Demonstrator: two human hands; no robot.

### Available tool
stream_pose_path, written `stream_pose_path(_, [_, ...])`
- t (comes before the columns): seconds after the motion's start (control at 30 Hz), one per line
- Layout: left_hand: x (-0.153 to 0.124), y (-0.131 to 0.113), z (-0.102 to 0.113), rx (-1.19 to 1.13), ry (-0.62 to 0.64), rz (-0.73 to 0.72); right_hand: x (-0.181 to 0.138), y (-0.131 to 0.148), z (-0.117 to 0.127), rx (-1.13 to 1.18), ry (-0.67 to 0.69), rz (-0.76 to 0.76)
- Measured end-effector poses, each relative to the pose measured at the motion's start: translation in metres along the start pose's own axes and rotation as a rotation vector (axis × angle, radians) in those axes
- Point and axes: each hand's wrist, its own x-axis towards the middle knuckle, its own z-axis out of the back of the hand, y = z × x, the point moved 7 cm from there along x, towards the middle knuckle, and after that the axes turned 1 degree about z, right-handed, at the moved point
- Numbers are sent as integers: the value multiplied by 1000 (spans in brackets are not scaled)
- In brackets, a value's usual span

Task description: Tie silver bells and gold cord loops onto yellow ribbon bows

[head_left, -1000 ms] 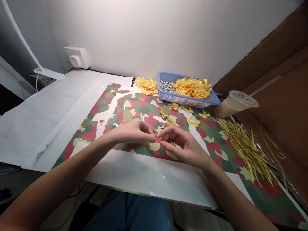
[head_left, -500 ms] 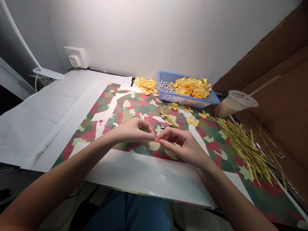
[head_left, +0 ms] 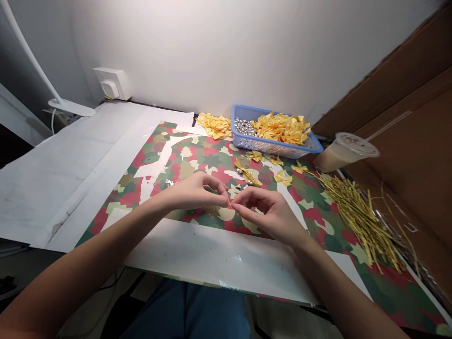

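Note:
My left hand (head_left: pixel 203 190) and my right hand (head_left: pixel 266 212) meet fingertip to fingertip over the patterned paper. Each is closed in a pinch. A tiny yellowish bit shows between the fingertips, too small to name. Just beyond the hands lie several yellow ribbon bows (head_left: pixel 283 178), and small silver bells (head_left: pixel 250 183) lie beside one of them. Farther back, a blue plastic basket (head_left: pixel 278 149) holds silver bells (head_left: pixel 246 127) and a heap of yellow bows (head_left: pixel 282 128). A second pile of yellow bows (head_left: pixel 214 125) sits left of the basket.
A bundle of thin gold-green ties (head_left: pixel 360 216) lies at the right. Behind it a lidded drink cup (head_left: pixel 346 153) with a straw leans near a brown cardboard panel (head_left: pixel 416 155). White paper (head_left: pixel 88 165) covers the table's left side, with a lamp base (head_left: pixel 72 108) at its corner.
Both hands stay in almost the same place, still pinched together. The fingertips have shifted very slightly; the bows, basket and cup have not moved.

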Motion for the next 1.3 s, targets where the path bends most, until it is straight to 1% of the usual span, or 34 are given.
stream_pose_path(0.17, [-1, -5, 2, 29, 3, 0, -1, -1, 2, -25, -19, 10])
stream_pose_path(0.33, [-2, -7, 10, 63, -55, 1, -1, 0, 4, -28, -34, 12])
stream_pose_path(0.5, [-2, -11, 7, 71, -77, -67, -1, 0, 3, -34, -32, -1])
stream_pose_path(0.53, [-3, -14, 8, 83, -106, -101, -1, 0, 3, -33, -35, 2])
stream_pose_path(0.57, [-5, -19, 9, 103, -163, -155, -1, 0, 3, -32, -39, 5])
stream_pose_path(0.6, [-9, -25, 12, 137, -245, -229, -1, 0, 4, -29, -46, 8])
stream_pose_path(0.7, [-28, -50, 19, 335, -578, -496, -1, 1, 7, -2, -87, 15])
stream_pose_path(0.73, [-33, -55, 19, 411, -663, -551, -1, 1, 9, 15, -107, 19])
stream_pose_path(0.8, [-39, -59, 16, 507, -762, -596, -1, 2, 12, 56, -151, 23])
stream_pose_path(0.9, [-37, -55, 12, 519, -805, -577, -2, 3, 17, 103, -228, 19])
stream_pose_path(1.03, [-33, -50, 5, 523, -804, -548, -4, 6, 22, 46, -325, 53])
stream_pose_path(1.3, [-35, -50, 1, 525, -861, -572, -7, 13, 21, -151, -348, 173])
